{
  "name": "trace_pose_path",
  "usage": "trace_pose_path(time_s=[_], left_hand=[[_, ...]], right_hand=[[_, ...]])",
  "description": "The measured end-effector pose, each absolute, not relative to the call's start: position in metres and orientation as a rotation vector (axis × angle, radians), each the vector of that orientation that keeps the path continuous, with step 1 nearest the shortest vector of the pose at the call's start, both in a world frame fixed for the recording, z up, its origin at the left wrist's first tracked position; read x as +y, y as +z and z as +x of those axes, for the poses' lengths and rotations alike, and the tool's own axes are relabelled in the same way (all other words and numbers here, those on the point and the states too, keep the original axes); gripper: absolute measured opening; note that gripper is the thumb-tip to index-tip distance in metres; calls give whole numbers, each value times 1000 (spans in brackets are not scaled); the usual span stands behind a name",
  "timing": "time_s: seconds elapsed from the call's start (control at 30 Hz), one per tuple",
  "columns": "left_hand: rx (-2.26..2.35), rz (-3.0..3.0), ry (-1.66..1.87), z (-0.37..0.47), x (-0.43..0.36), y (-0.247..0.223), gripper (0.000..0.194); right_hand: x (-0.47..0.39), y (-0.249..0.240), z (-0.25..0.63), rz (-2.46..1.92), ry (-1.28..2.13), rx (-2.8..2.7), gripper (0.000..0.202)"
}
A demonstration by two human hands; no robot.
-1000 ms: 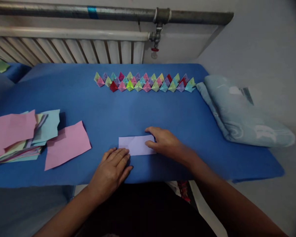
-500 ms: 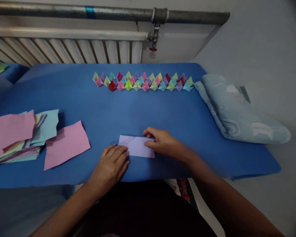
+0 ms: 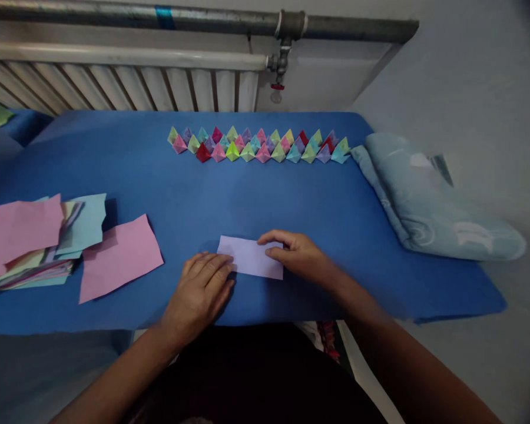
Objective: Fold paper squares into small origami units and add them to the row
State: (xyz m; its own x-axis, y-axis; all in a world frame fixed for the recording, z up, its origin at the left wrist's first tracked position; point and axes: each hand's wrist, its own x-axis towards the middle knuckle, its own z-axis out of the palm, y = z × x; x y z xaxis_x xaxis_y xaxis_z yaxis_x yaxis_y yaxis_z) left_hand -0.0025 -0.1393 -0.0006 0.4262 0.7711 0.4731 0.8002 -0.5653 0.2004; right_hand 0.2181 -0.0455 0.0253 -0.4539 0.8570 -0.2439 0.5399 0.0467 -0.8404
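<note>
Lilac paper [image 3: 255,259] more askew under hands [image 3: 204,288] [image 3: 301,254], left flat, right ajar, pink sheet [image 3: 120,259] leftward

Lilac paper [image 3: 253,259] flat on blue cover [image 3: 194,203], slightly skewed. Left hand [image 3: 203,290] palm down, fingertips on the paper's left end; right hand [image 3: 301,254] at its right end, thumb and forefinger apart near the far edge. Loose pink sheet [image 3: 120,259] left of the hands, beside an uneven pile of coloured paper [image 3: 22,229]. Folded colour pieces [image 3: 262,153] in staggered rows farther back, folded blanket [image 3: 428,206] at right, radiator [image 3: 154,88] behind
</note>
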Motion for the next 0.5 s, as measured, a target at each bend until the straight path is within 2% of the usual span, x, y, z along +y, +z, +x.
trace_pose_path(time_s=[0.1, 0.2, 0.33, 0.5], left_hand=[[-1405, -2565, -881, 9, -138, 3, 29], [-1382, -2597, -851, 22, -136, 5, 24], [-1384, -2593, -828, 31, -133, 1, 14], [-1420, -2615, -834, 30, -135, -6, 16]], right_hand=[[-58, 21, 215, -1539, 1280, -1818, 17], [-69, 20, 207, -1536, 1277, -1765, 15], [-75, 21, 205, -1508, 1312, -1855, 13], [-77, 23, 227, -1528, 1121, -2001, 15]])
